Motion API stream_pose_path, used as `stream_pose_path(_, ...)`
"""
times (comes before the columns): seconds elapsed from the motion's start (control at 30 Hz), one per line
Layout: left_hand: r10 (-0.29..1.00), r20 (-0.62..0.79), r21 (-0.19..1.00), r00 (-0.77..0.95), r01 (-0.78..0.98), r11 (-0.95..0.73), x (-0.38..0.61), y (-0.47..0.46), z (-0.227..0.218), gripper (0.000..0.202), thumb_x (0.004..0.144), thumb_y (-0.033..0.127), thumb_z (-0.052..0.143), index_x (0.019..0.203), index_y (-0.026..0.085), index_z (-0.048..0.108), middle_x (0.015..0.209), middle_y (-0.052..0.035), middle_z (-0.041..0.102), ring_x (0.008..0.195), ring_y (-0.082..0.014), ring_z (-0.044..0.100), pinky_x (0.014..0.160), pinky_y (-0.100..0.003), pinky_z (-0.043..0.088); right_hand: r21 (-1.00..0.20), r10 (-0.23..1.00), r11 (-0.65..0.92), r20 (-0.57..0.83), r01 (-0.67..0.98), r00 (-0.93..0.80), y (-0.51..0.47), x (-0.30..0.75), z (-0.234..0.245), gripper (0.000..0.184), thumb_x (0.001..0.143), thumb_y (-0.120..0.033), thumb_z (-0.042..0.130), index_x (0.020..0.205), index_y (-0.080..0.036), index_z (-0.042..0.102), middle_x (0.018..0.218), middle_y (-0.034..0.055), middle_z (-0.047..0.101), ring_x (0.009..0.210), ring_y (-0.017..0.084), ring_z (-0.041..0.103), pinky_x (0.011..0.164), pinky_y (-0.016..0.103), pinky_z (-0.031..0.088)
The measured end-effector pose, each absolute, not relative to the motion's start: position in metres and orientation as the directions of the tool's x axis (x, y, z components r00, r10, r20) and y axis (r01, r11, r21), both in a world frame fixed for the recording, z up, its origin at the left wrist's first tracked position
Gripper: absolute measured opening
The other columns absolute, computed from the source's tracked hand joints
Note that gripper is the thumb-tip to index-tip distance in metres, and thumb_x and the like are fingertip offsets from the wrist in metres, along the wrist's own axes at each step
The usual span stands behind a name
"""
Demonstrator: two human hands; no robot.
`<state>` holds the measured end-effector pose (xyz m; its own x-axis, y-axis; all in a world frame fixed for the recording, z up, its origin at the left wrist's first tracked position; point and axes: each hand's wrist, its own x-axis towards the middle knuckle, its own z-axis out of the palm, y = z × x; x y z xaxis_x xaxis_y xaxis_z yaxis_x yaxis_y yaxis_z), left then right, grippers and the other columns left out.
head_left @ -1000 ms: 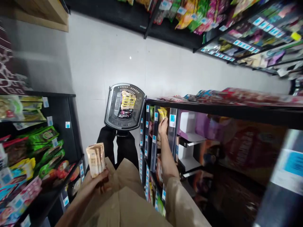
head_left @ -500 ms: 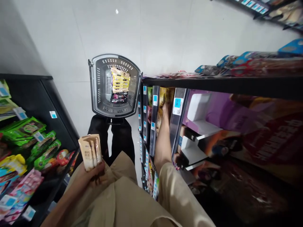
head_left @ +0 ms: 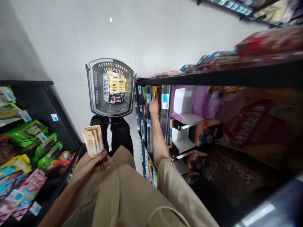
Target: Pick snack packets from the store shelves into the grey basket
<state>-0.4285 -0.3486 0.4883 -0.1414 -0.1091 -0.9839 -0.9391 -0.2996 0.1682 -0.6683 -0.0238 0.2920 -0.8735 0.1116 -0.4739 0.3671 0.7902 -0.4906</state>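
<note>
My left hand (head_left: 100, 158) is closed around a small bundle of beige snack packets (head_left: 92, 140), held upright in front of my lap. On the right, my right hand (head_left: 153, 106) reaches into a shelf compartment, its fingers bunched at a yellow snack packet (head_left: 154, 90). The fingertips are partly hidden and small in view. A grey shopping basket (head_left: 96, 105) stands on the floor before my legs. Inside it lie yellow and beige packets (head_left: 117, 83) in a row, with dark packets (head_left: 117, 98) at the near end.
A black shelf board (head_left: 213, 77) runs along the right above boxes, including a purple box (head_left: 200, 102). Price-tagged dividers (head_left: 165, 110) flank my right arm. On the left, another shelf holds green bags (head_left: 30, 132) and other bright packs. Pale tiled floor (head_left: 156, 34) stretches ahead.
My right hand has drawn slightly back, showing more of itself beside the yellow packet. My left hand still holds the beige packets, shifted slightly right and up. The view has shifted a little.
</note>
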Motion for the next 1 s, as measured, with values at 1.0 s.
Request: stream_pose_path(1.0, 0.397, -0.731, 0.550, -0.555, -0.823, -0.139, -0.485, -0.420, 0.610, 0.069, 0.055, 0.037, 0.100, 0.115, 0.013, 0.074, 0.108, -0.0130, 0.079, 0.089, -0.0248, 0.076, 0.080, -0.033, 0.058, -0.915, 0.307, -0.198, -0.400, 0.353, -0.864, -0.286, -0.469, 0.582, 0.050, 0.075, -0.050, 0.084, 0.112, -0.020, 0.068, 0.095, 0.0030, 0.071, 0.076, 0.015, 0.067, 0.068, 0.025, 0.055)
